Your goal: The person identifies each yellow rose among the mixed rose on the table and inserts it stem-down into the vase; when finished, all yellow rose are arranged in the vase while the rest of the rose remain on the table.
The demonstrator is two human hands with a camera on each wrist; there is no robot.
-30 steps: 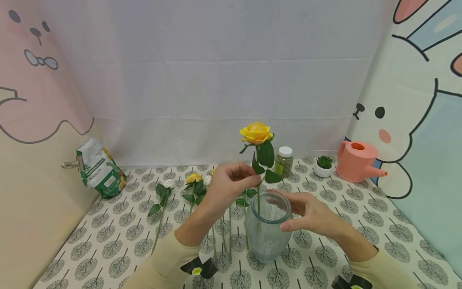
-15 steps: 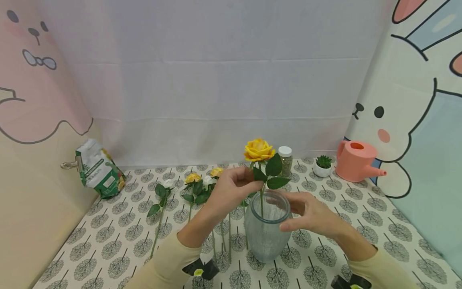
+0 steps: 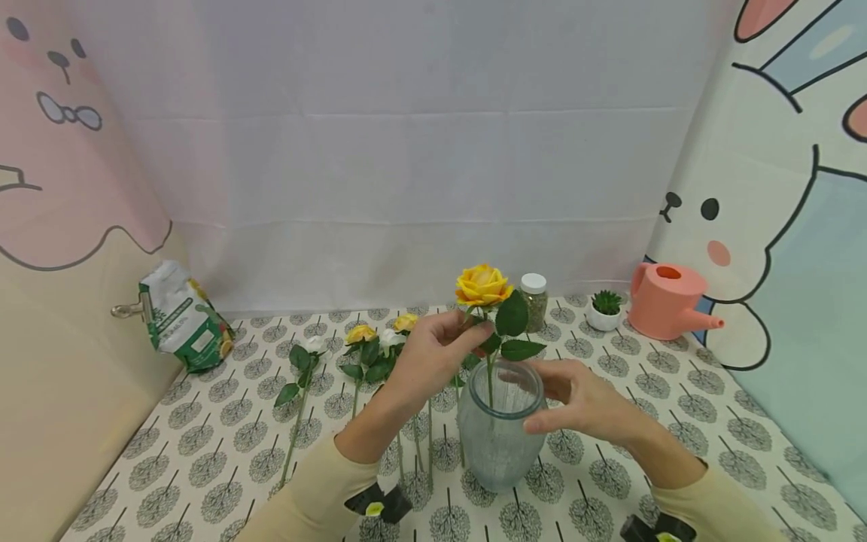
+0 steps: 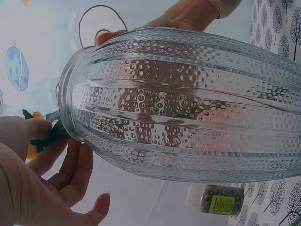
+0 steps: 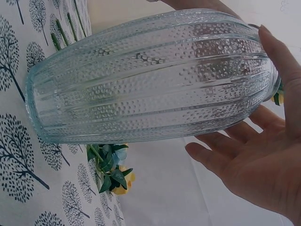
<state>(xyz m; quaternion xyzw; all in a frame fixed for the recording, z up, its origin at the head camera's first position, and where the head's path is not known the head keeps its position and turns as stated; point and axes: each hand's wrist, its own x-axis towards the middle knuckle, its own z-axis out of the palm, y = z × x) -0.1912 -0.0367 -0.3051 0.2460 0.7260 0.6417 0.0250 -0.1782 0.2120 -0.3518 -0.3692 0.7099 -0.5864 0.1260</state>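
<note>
Yellow long-stemmed fabric-like rose (image 3: pixel 484 286), pinched by left hand (image 3: pixel 433 355), appears mid-insertion into clear ribbed-glass vase (image 3: pixel 500 450), right side cupped by half-curled right hand (image 3: pixel 588 399); further lowering indicated.

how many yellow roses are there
3. One yellow rose is in the left hand, its stem in the vase; a second and third lie on the table, left of the vase. The left hand may hide more.
</note>
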